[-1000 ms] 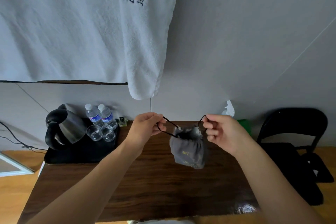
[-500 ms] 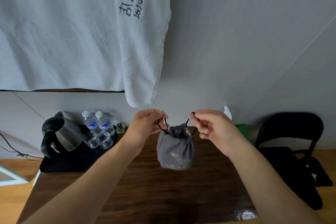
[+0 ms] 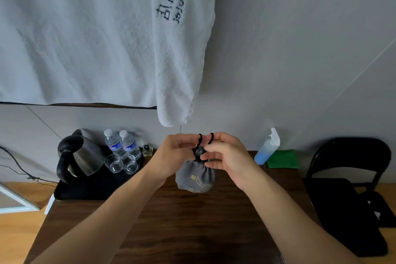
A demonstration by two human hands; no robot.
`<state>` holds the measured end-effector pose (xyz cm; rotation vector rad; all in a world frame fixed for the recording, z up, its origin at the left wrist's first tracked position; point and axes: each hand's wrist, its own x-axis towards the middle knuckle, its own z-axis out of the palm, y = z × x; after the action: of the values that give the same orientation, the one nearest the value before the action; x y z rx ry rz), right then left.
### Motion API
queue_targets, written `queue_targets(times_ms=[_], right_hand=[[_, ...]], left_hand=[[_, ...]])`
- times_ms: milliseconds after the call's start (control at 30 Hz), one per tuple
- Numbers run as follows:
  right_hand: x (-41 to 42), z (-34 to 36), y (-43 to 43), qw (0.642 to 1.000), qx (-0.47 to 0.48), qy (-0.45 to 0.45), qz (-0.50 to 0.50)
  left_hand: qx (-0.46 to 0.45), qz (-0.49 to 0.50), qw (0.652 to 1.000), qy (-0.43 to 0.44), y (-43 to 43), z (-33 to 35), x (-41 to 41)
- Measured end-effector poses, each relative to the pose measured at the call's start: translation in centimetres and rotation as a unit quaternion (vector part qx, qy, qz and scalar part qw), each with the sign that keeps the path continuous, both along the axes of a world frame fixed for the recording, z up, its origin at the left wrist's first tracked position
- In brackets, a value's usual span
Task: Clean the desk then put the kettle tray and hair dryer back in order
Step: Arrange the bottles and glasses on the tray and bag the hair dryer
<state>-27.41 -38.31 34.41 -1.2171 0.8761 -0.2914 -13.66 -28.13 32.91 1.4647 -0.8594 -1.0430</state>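
A grey drawstring pouch (image 3: 195,174) hangs above the dark wooden desk (image 3: 192,221), its black cords pinched at the cinched neck by the left hand (image 3: 174,156) and right hand (image 3: 227,159), with the kettle (image 3: 78,156) on the black tray (image 3: 94,186) at left.

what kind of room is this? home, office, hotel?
Most likely a hotel guest room. A black tray on the wooden desk holds a kettle, two water bottles and two glasses, a typical guest set. A white towel with stitched lettering hangs above, and both hands hold a grey drawstring pouch.
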Motion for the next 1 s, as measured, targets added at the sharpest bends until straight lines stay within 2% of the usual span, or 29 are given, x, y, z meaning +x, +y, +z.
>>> queue_targets(times_ms=[100,233,333,433,600,733,1000], right_hand=[[1.2,-0.1,0.6,1.000,0.001,0.008,0.006],[2.4,0.1,0.7,1.000,0.017,-0.008,0.002],[3.4,0.5,1.1,0.999,0.019,-0.020,0.021],[4.3,0.8,1.9,0.999,0.014,-0.023,0.040],[4.2,1.1,2.1,0.999,0.008,-0.029,0.032],[3.6,1.2,1.3,1.000,0.010,-0.029,0.004],[3.5,0.2,2.6,0.998,-0.010,0.052,0.026]], left_hand=[[0.001,0.004,0.998,-0.061,0.8,-0.9,1.0],[-0.018,0.061,0.983,-0.171,1.6,-2.7,2.8],[0.027,-0.022,0.967,-0.251,1.4,-3.7,3.0],[-0.021,-0.043,0.955,-0.293,0.5,-5.4,2.2],[-0.049,-0.014,0.951,-0.305,0.1,-8.4,2.0],[-0.043,-0.047,0.966,-0.252,0.9,-10.1,1.4],[-0.006,-0.072,0.977,-0.198,1.8,-12.3,2.9]])
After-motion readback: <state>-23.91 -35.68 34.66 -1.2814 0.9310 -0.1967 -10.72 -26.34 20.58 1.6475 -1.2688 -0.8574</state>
